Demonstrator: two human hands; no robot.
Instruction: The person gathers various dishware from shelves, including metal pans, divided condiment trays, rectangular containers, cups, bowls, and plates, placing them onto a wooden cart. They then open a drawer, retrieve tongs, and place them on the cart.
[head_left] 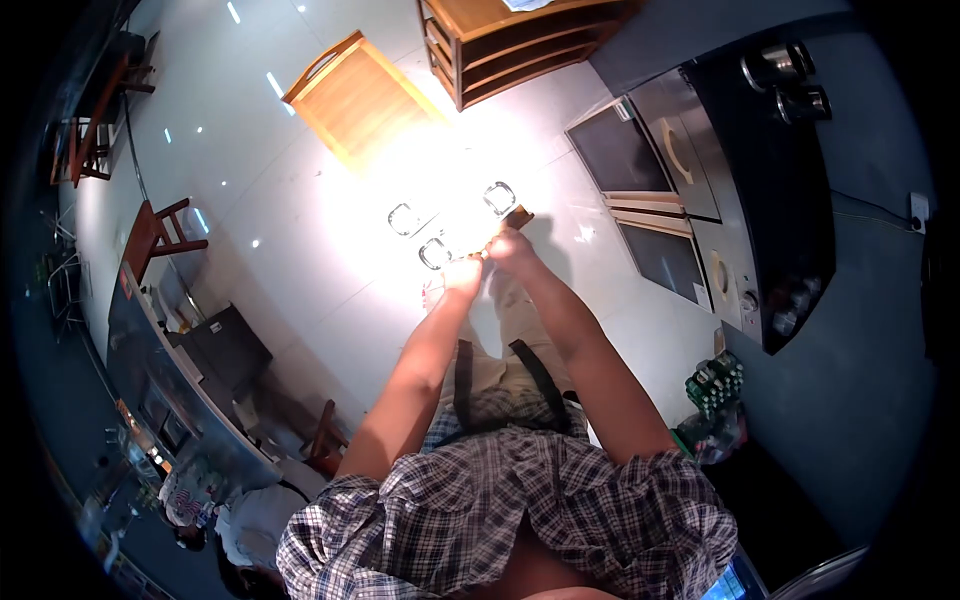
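Observation:
Both my arms reach forward over the brightly lit floor. My left hand (462,274) is closed near a small wooden piece; glare hides exactly what its fingers hold. Beside it, slightly farther out, my right hand (510,250) is wrapped round a brown wooden piece (519,217), whose end sticks out past the fingers. Several pale, rounded metal-looking rings lie around the hands: one (499,198) just beyond my right hand, one (434,253) beside my left hand, and another (402,219) farther left.
A wooden board with a handle slot (345,90) lies ahead. Wooden shelves (530,60) stand at the top, a cabinet with dark panels (665,200) at the right. At the left are a wooden stool (150,240) and a long counter (190,375); a person (255,520) is at lower left.

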